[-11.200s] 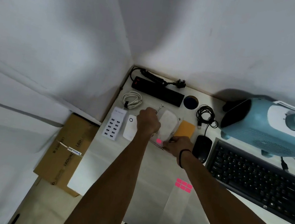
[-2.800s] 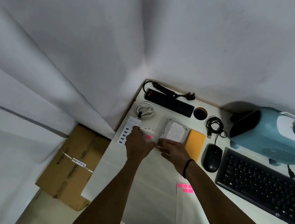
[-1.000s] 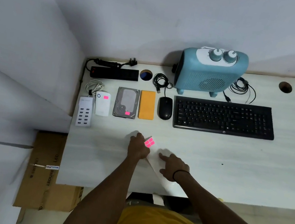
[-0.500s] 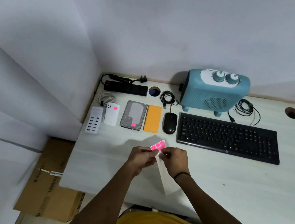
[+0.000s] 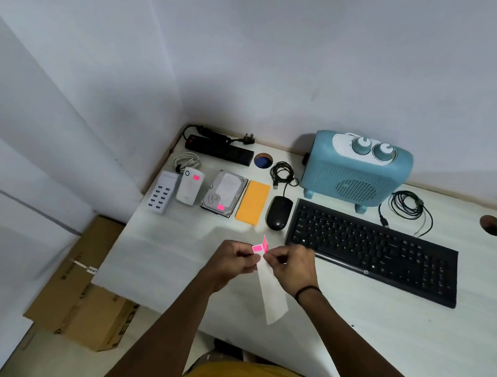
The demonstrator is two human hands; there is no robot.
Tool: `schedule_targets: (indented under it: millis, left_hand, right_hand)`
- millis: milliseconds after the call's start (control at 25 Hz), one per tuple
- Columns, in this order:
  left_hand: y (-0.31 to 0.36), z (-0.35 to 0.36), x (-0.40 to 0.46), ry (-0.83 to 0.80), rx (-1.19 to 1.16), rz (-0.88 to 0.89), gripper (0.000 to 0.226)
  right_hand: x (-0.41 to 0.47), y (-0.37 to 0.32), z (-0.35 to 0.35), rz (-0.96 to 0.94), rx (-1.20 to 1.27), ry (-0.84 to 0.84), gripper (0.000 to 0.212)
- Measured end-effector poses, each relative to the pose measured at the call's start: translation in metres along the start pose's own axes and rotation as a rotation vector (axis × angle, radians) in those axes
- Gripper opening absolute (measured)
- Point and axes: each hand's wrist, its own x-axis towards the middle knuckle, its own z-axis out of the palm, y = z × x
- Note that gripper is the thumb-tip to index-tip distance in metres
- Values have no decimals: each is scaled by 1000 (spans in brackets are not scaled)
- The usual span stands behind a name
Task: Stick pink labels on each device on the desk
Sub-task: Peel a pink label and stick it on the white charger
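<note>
Above the desk's front middle, both hands hold a white backing sheet (image 5: 270, 294) with pink labels (image 5: 260, 247) at its top end. My left hand (image 5: 233, 260) pinches a pink label, and my right hand (image 5: 291, 266) pinches the sheet beside it. Along the back row lie a white multi-port charger (image 5: 160, 195), a white power bank (image 5: 190, 186) bearing a pink label, a hard drive (image 5: 225, 192) bearing a pink label, an orange device (image 5: 253, 202), a black mouse (image 5: 278, 213), a black keyboard (image 5: 371, 250) and a blue heater (image 5: 355, 170).
A black power strip (image 5: 219, 150) and a coiled white cable (image 5: 186, 160) lie at the back left corner. Black cables (image 5: 408, 205) coil beside the heater. The white desk (image 5: 412, 341) has cable holes (image 5: 263, 160). A cardboard box (image 5: 85, 292) sits on the floor at left.
My hands lifted the label sheet off the desk and brought it up between them. The left hand's fingers now pinch a pink label at its top end.
</note>
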Motion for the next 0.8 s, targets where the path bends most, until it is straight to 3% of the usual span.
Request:
schedule_targets:
  millis: [400,520,640,800]
  left_hand:
    - [-18,-4,-3,60,98,56,17]
    - [-17,-10,12,25,74,11,13]
    - [-18,-20,21,135,53,-99,14]
    - [-35,-45,34,192,86,-232,9]
  right_hand:
    - [3,5,8,3,11,-135,9]
    - [13,5,10,145,166,-88,7]
    - [18,2,20,368,359,56,8]
    - [21,-6,39,565,449,113,6]
